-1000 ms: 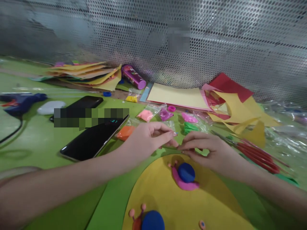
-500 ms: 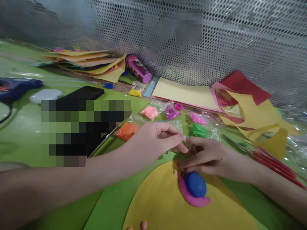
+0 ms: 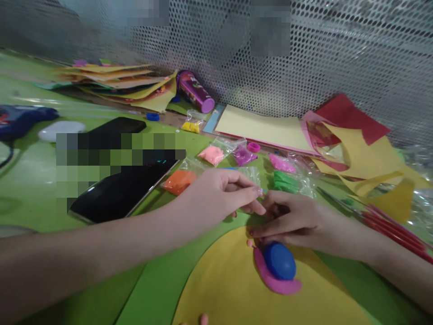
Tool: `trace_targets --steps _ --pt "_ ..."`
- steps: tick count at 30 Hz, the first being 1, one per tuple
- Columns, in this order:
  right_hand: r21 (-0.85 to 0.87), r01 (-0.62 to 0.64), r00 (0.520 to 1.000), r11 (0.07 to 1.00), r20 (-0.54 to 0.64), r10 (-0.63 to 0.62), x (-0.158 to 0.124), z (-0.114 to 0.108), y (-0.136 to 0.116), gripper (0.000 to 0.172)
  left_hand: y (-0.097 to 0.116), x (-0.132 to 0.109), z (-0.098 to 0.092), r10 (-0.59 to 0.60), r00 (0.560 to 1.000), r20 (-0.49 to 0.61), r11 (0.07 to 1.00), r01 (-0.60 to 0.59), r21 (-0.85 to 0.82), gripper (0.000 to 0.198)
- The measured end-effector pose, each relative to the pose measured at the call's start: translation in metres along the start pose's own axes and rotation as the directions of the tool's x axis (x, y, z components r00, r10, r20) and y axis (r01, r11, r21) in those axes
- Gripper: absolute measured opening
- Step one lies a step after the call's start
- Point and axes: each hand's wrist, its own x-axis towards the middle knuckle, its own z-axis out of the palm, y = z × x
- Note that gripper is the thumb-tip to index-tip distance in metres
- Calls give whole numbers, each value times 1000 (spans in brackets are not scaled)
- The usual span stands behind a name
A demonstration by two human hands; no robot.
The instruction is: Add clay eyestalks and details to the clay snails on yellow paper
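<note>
My left hand (image 3: 218, 194) and my right hand (image 3: 287, 216) meet fingertip to fingertip just above a yellow paper shape (image 3: 237, 284). Both hands are pinched closed; what they hold is too small to make out. A clay snail (image 3: 277, 268) with a pink body and a blue shell lies on the yellow paper, right below my right hand. The tip of a second clay figure (image 3: 203, 319) shows at the bottom edge.
Small bags of clay lie beyond the hands: orange (image 3: 178, 180), pink (image 3: 211, 155), purple (image 3: 242, 156), green (image 3: 286, 181). A black phone (image 3: 118, 194) is at left, red scissors (image 3: 389, 225) at right. Coloured papers (image 3: 355, 149), a purple tube (image 3: 195, 91) and a perforated metal wall (image 3: 338, 54) stand behind.
The view has tilted up and left, so the snail sits lower and further right in the picture. My right hand has come down closer to the snail's head. The pinch stays closed.
</note>
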Motion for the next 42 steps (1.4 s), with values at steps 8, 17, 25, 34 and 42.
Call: trace_targets --steps 8,17,25,34,42 --pt "44 14 997 999 -80 -10 -1 1 -8 21 1 0 1 -7 1000 17 1000 7 5 15" --pt "45 18 997 999 -77 -14 0 1 -9 20 -1 0 1 2 999 33 1000 -2 -2 16" --pt "98 -23 994 995 -105 33 -11 0 -14 20 0 -2 0 -34 999 24 999 34 -7 15" --pt "111 -12 986 994 -163 30 -12 5 -14 23 1 0 1 -16 1000 17 1000 16 18 15" --pt "128 -1 983 992 -180 24 -15 9 -12 21 0 0 2 31 999 21 999 -32 42 14"
